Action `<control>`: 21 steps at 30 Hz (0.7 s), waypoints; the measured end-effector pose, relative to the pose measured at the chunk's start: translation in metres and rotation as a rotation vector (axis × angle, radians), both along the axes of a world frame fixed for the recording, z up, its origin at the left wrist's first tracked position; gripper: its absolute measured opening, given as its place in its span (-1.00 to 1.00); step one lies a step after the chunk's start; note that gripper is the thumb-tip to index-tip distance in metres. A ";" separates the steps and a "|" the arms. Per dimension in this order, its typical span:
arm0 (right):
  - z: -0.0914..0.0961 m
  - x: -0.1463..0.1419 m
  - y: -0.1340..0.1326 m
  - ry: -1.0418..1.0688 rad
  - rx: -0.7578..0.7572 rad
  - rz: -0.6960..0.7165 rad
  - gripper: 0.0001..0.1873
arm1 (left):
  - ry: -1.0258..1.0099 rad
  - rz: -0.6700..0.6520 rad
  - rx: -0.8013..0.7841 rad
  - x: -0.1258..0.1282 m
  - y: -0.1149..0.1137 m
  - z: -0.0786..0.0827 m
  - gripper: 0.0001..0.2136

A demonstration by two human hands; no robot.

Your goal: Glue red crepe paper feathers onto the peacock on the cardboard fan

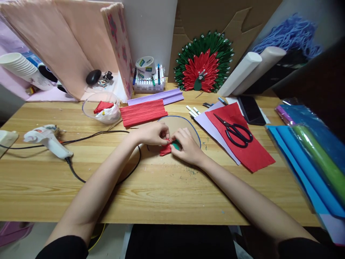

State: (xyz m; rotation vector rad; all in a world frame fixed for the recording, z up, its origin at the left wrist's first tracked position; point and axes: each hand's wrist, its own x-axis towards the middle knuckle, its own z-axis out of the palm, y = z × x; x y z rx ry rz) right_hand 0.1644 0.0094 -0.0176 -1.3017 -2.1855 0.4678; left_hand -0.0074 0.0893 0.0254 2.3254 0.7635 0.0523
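Both hands meet at the middle of the wooden table (161, 190). My left hand (153, 133) pinches the top of a small folded piece of red crepe paper (165, 150). My right hand (187, 145) presses on the same red piece, its fingers closed over it beside a small green piece (176, 146). Under the hands lies a round cardboard disc with a blue edge (179, 124).
A glue gun (48, 139) with a black cord lies at the left. A glass bowl (104, 108) and a red crepe roll (142, 112) sit behind the hands. At the right lie black scissors (237, 131) on red paper, a phone (250, 109) and coloured sheets (309, 158). A red-green peacock craft (203, 63) stands at the back.
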 end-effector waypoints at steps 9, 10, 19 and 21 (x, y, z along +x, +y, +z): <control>0.000 0.000 -0.001 -0.022 -0.004 0.007 -0.93 | -0.011 0.004 0.051 0.001 0.001 -0.008 -0.85; 0.000 0.000 -0.001 -0.022 -0.005 0.009 -0.93 | -0.011 0.005 0.050 0.001 0.001 -0.008 -0.85; -0.001 -0.002 0.000 -0.018 0.003 -0.023 -0.96 | -0.036 -0.025 -0.086 -0.005 0.007 -0.006 -0.83; -0.002 -0.002 0.001 -0.002 -0.001 -0.040 -0.95 | -0.027 -0.023 -0.133 -0.008 0.009 -0.004 -0.82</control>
